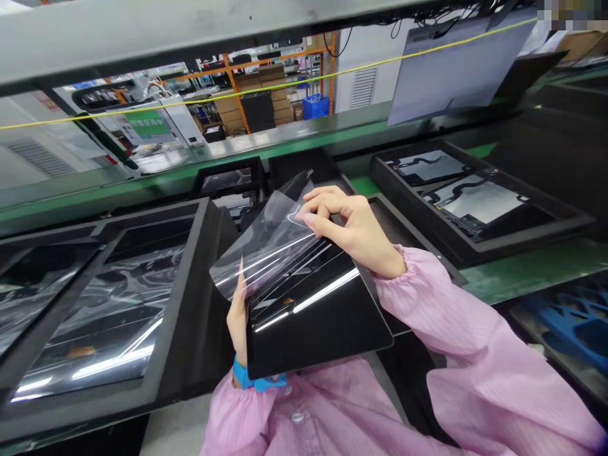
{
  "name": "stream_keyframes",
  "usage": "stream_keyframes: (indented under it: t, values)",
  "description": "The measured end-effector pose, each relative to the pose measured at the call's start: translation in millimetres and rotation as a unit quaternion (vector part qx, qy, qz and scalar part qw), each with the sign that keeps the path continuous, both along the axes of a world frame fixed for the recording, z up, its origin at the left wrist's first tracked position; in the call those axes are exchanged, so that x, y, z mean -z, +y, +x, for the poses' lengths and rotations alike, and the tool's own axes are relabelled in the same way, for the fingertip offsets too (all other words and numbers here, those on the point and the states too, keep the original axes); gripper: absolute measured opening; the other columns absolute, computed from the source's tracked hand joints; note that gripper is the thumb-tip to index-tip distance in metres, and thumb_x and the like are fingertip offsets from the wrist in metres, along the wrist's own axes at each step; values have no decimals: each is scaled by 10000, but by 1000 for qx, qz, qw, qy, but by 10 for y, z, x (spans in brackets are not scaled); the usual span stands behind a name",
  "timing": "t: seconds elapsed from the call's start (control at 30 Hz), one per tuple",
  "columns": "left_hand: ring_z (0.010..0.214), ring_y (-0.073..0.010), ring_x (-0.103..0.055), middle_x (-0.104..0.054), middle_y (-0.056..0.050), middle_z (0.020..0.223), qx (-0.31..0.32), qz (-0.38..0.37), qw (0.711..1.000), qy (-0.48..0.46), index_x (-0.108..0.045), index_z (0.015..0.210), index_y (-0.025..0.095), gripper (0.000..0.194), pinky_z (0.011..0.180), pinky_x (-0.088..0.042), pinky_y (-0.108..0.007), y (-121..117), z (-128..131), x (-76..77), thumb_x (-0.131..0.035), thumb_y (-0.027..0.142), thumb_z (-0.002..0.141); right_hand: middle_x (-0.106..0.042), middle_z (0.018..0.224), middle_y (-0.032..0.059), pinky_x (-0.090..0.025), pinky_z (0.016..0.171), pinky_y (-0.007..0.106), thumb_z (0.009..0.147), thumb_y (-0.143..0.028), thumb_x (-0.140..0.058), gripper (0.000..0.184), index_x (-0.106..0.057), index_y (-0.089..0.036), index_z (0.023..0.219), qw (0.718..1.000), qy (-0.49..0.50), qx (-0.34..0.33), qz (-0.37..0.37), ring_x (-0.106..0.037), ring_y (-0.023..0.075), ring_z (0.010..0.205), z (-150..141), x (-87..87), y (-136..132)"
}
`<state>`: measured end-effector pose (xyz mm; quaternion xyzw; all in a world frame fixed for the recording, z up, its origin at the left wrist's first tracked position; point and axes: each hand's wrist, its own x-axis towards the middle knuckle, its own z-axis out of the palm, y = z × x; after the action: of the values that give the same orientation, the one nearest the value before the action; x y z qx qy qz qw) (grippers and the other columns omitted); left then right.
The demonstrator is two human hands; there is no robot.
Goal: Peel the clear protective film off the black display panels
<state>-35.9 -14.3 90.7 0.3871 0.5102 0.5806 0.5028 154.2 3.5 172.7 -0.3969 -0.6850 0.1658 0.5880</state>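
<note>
A glossy black panel (323, 326) is held tilted in front of my chest. My left hand (237, 316) grips its left edge from underneath, thumb up along the side. A clear plastic film (259, 253) curls up off the panel's upper left part. My right hand (354, 228) pinches the film's upper right corner between thumb and fingers, just above the panel. Both arms wear pink sleeves, and a blue band (254, 379) sits at my left wrist.
A black foam tray (192, 297) with shiny film-covered panels lies at the left. Another black tray (536, 228) with two grey panels sits at the right on the green conveyor belt (522, 269). A metal rail crosses overhead. Blue plastic parts lie at the lower right.
</note>
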Motion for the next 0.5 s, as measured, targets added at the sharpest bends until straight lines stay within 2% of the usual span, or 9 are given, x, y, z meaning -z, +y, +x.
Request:
stream_keyframes:
  t: [0.07,0.13,0.23,0.33,0.43,0.5]
  values:
    - [1214,-227,-563,-679,9,1196,-14,-26,996,-80,-583,1281,197,404,1045,-462,-328,-11,66,-56,-490,280,896,-677,766,10,-435,921,316,803,-137,-595,319,-495,-175,503,1000,0,-2,-3,-576,170,994,-17,-31,-17]
    - [1152,-216,-611,-713,15,1126,-21,-32,990,-137,-619,1238,219,366,1002,-490,-305,-31,121,-108,-500,263,894,-675,769,4,-435,923,313,802,-130,-599,321,-496,-179,502,1000,4,-1,-2,-576,167,1003,-20,-57,-43]
    - [1090,-224,-648,-728,0,1085,26,-34,977,-211,-627,1228,236,368,962,-514,-312,-80,177,-188,-519,349,895,-675,779,7,-442,918,306,798,-131,-614,323,-493,-181,503,1000,17,-1,-4,-576,170,1032,5,-66,-71]
    - [1113,-251,-633,-706,-38,1136,80,-48,959,-267,-572,1293,227,502,975,-505,-367,-148,242,-310,-501,511,885,-679,777,15,-447,932,317,819,-168,-611,316,-504,-183,522,999,48,-12,-5,-584,182,1053,77,-31,-78]
    - [1205,-233,-569,-629,1,1278,95,3,954,-283,-483,1360,319,490,1049,-441,-384,-203,323,-456,-440,523,917,-697,806,22,-439,967,330,850,-198,-581,323,-518,-183,534,996,83,-14,-3,-590,194,1083,185,40,-77]
    - [1235,-216,-545,-590,32,1330,132,50,946,-291,-454,1372,365,454,1079,-409,-372,-215,362,-531,-401,501,942,-703,836,27,-428,991,333,861,-201,-571,319,-528,-183,545,995,96,-9,2,-582,200,1113,257,90,-78]
